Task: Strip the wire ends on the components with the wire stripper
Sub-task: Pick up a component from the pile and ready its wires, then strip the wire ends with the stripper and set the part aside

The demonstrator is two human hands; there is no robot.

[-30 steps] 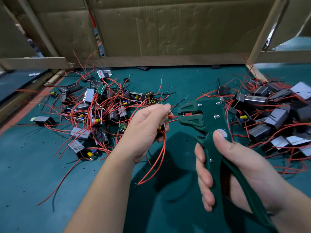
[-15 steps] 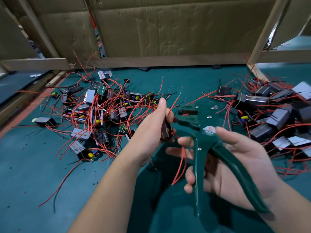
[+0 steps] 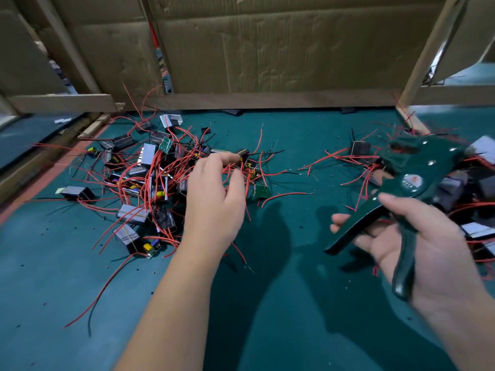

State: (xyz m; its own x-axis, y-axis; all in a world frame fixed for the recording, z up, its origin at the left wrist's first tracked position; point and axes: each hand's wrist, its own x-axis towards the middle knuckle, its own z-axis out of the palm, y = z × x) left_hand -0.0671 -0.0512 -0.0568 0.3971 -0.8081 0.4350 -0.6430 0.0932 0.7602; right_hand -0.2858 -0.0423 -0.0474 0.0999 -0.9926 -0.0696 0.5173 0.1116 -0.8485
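Note:
My left hand (image 3: 214,199) hovers over the left pile of components (image 3: 150,180), small black and silver boxes with red and black wires. Its fingers are apart, the index fingertip beside a small black component (image 3: 243,152) at the pile's right edge, and nothing is gripped. My right hand (image 3: 431,250) holds the dark green wire stripper (image 3: 409,180) by its handles, which are spread apart. The stripper's jaws point up and left above the right pile of components (image 3: 471,188). A loose green circuit board (image 3: 261,190) with a red wire lies between the piles.
The work surface is a teal mat (image 3: 294,303). Cardboard panels (image 3: 267,49) and wooden rails (image 3: 267,100) wall off the back. A wooden strip (image 3: 412,119) borders the right pile. Wire offcuts speck the mat.
My left hand let go of the component it held at the stripper jaws and moved left to the pile. My right hand swung the stripper right, over the right pile, handles now spread.

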